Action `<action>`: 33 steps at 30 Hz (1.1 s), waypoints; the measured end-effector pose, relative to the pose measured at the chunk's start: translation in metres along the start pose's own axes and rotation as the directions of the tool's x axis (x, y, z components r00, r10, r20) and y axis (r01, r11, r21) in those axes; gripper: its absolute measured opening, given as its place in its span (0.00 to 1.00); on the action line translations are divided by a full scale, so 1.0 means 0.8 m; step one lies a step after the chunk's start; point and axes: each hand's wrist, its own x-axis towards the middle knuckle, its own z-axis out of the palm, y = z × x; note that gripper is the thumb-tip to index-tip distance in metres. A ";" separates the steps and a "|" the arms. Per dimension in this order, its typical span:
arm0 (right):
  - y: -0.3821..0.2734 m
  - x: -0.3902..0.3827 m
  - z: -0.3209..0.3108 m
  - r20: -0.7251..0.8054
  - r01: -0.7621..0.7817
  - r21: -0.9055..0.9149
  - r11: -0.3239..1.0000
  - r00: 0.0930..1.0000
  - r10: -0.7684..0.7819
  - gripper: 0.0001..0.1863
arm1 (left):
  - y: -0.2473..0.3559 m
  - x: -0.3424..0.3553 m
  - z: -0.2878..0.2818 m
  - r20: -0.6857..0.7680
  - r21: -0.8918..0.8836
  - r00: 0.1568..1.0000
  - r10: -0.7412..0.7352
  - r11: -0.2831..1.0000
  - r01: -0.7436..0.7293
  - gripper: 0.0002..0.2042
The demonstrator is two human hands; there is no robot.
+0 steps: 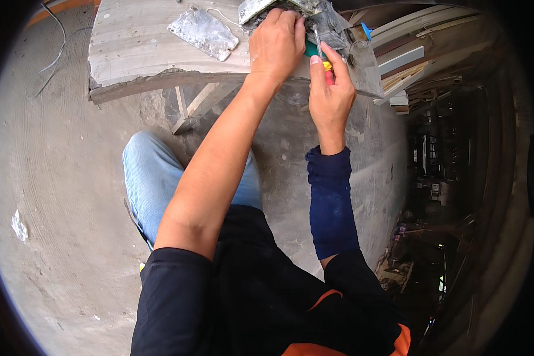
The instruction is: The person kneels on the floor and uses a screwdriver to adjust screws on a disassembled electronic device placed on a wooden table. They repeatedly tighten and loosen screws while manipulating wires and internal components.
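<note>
At the far edge of the view a dusty grey metal housing sits on the wooden table. My left hand reaches into it with bent fingers pressed together; their tips and whatever they pinch are hidden. In my right hand is a screwdriver with a yellow and red handle. Its thin metal shaft points away from me, toward the housing's right part. Beside the fingers shows a green piece, partly covered. A dusty, whitish flat plate lies left of the housing.
A blue-tipped item lies at the table's right end. Stacked boards stand beyond it. A wooden leg brace shows under the table's chipped front edge. On the floor at left are a cable and a plastic scrap.
</note>
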 end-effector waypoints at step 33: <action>-0.029 0.029 0.024 0.098 0.158 -0.376 0.913 0.987 -0.131 0.15 | -0.015 0.008 -0.005 0.135 -0.096 0.984 -0.116 0.987 0.130 0.09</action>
